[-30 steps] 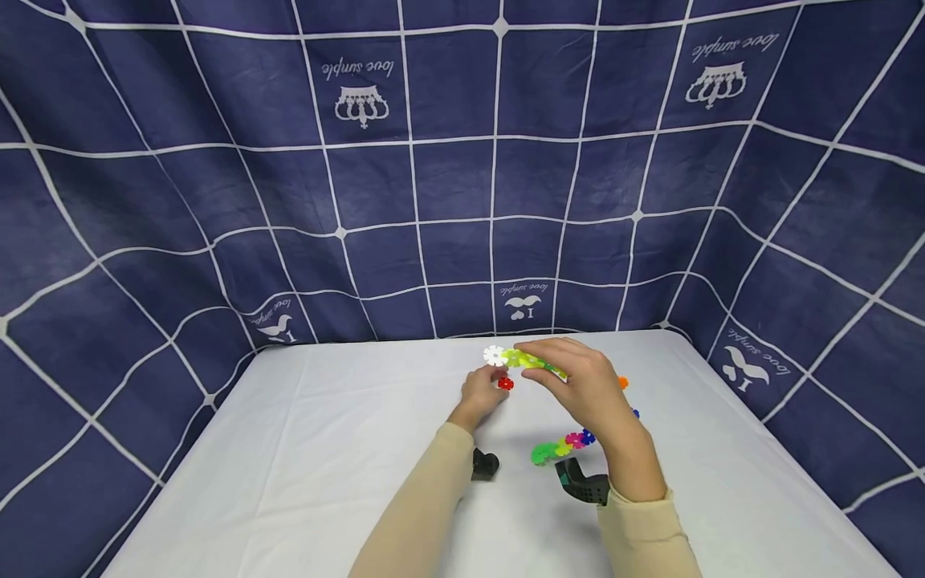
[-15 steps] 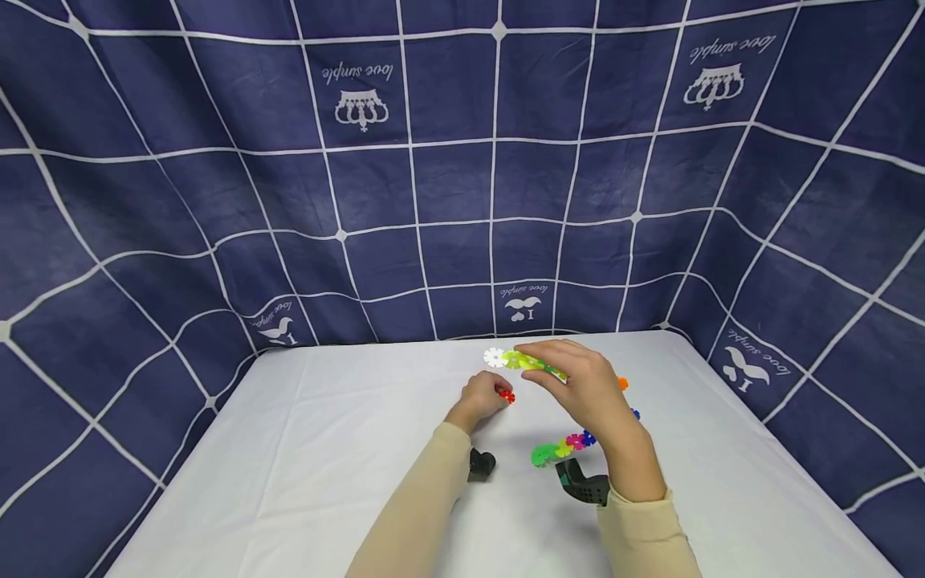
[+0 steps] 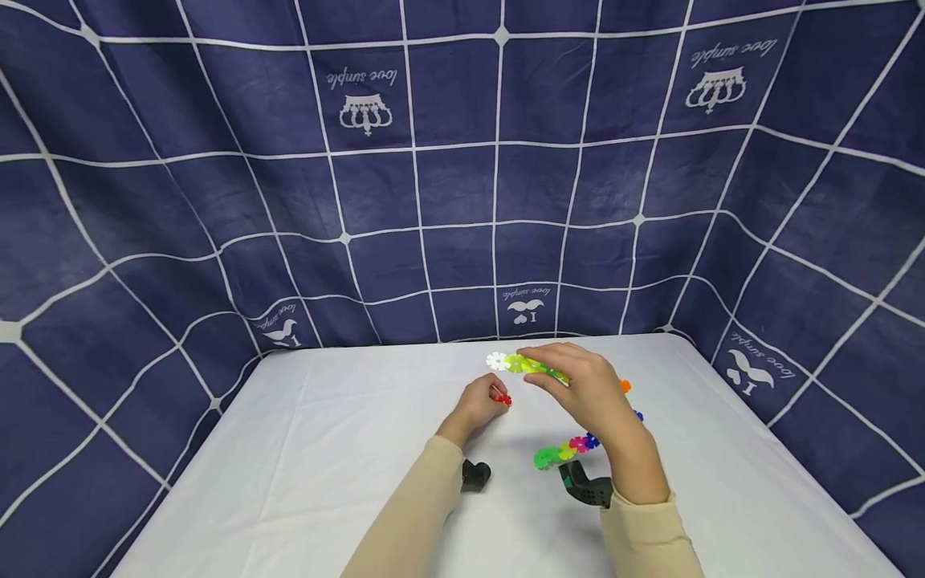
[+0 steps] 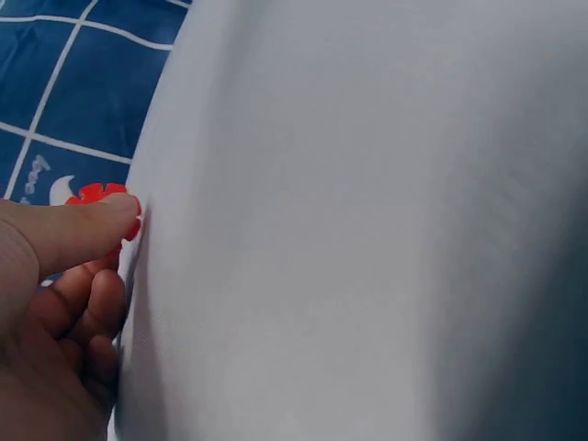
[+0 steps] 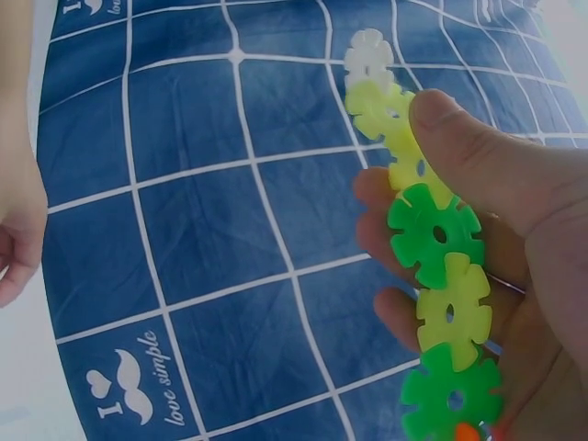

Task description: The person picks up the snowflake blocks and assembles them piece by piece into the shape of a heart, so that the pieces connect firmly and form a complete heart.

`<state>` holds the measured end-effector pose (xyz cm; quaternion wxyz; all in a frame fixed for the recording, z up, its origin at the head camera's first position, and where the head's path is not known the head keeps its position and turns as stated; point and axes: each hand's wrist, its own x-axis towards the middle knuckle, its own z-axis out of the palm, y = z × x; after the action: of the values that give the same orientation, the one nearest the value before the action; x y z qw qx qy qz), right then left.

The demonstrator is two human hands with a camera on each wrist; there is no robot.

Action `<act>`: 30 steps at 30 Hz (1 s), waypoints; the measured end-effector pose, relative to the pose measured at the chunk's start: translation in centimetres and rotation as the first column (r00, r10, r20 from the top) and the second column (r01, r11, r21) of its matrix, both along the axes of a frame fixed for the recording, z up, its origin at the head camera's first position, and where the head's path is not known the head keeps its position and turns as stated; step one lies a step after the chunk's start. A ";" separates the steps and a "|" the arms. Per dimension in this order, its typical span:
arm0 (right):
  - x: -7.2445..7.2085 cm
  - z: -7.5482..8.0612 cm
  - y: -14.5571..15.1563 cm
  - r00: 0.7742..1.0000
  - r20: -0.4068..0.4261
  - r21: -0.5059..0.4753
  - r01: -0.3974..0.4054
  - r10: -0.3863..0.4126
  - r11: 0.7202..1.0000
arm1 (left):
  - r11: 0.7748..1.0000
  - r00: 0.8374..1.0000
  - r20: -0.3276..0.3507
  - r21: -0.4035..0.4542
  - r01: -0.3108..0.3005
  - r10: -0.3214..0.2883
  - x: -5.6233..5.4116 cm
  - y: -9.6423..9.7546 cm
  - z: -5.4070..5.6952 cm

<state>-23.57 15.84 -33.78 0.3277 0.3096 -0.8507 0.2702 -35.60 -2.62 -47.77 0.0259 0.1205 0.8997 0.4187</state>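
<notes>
My left hand (image 3: 478, 403) pinches a red snowflake disc (image 4: 96, 193), a flat notched plastic piece, between thumb and fingers low over the white table. Higher and to the right, my right hand (image 3: 581, 384) grips a chain of interlocked snowflake discs (image 5: 439, 234), with the thumb on one side and the fingers behind. A white disc (image 3: 497, 361) ends the chain at its free tip, followed by yellow and green ones. The red disc is apart from this tip, below it in the head view. An orange disc (image 3: 625, 386) shows beyond the right wrist.
Green, yellow, pink and blue discs (image 3: 578, 444) lie joined in a row below the right hand. Black wrist mounts (image 3: 587, 486) are on both arms. A blue checked curtain (image 3: 455, 185) surrounds the white tabletop (image 3: 347, 449) at the back and sides.
My left hand has drawn down and slightly toward me with the red disc, away from the white tip. My right hand and the chain have stayed nearly still.
</notes>
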 end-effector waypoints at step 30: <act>0.1 0.1 0.4 0.998 0.026 0.017 0.054 -0.054 0.998 | 0.666 0.911 -0.403 0.705 0.245 0.092 7.5 -2.7 7.4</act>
<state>-23.50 16.28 -33.68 0.3210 0.2855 -0.8653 0.2585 -28.06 -5.30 -40.35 -0.1941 0.2431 0.6297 0.7119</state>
